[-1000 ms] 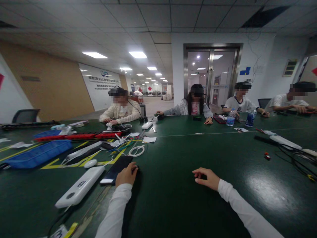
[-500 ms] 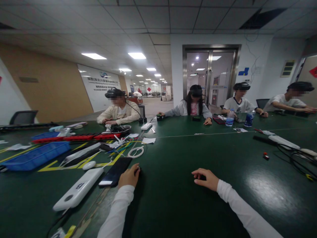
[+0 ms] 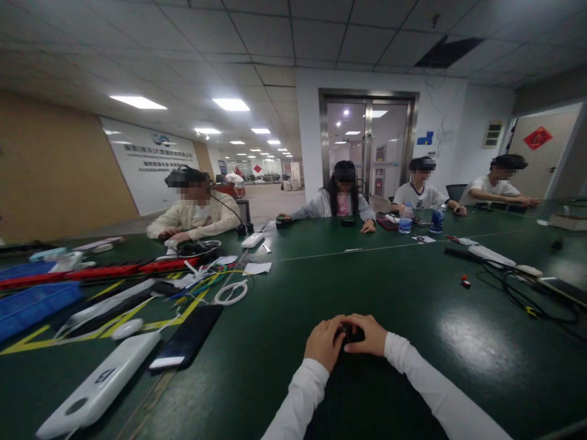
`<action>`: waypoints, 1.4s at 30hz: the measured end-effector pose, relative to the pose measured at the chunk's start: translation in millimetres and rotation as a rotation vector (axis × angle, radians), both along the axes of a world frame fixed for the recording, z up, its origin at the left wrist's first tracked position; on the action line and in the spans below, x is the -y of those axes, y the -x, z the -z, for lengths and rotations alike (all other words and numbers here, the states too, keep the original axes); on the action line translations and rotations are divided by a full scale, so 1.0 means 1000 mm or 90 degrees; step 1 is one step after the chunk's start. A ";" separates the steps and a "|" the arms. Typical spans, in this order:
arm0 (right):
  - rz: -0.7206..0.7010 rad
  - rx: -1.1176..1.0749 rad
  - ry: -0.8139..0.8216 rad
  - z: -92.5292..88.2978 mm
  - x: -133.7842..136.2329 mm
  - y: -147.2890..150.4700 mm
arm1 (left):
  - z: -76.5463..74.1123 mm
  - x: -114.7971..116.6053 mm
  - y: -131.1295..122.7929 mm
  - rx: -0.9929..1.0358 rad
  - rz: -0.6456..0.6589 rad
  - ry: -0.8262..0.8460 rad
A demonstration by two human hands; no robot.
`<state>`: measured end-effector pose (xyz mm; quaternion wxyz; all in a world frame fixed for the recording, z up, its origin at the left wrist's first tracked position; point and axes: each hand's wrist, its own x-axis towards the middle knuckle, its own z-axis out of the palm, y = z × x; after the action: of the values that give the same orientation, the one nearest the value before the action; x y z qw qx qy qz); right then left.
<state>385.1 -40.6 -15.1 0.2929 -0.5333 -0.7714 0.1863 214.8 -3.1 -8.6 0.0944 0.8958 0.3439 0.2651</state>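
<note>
My left hand (image 3: 324, 343) and my right hand (image 3: 367, 335) meet above the green table, right of its middle seam. Their fingers are curved inward and the fingertips come together. Between them shows a small dark thing (image 3: 353, 334), mostly covered by the fingers, so its kind cannot be made out. Both hands are closed around it. To the left lies a black phone (image 3: 190, 336), apart from my hands, with a white power bank (image 3: 101, 385) beside it.
Blue trays (image 3: 39, 308), a coil of white cable (image 3: 230, 293) and loose wires lie left. At right are black cables (image 3: 513, 287) and a small red-and-black piece (image 3: 465, 282). Several people in headsets sit across the table, near two bottles (image 3: 405, 219).
My left hand has moved right, away from beside the phone, to meet my right hand. My right hand's fingers have curled inward. The view has turned to the right.
</note>
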 end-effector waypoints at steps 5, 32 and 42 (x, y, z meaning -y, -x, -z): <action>0.003 -0.003 0.007 0.001 -0.001 -0.001 | -0.001 -0.002 0.000 0.127 0.009 0.088; -0.010 -0.069 0.035 -0.005 0.002 -0.002 | -0.021 0.006 0.010 -0.064 0.085 0.073; -0.005 -0.127 0.070 -0.010 0.014 -0.004 | -0.016 -0.074 0.126 0.037 -0.240 0.051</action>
<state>388.7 -54.4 -5.5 0.3379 -0.5245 -0.7291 0.2813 89.2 70.5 7.8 0.0886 0.8032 0.5128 0.2899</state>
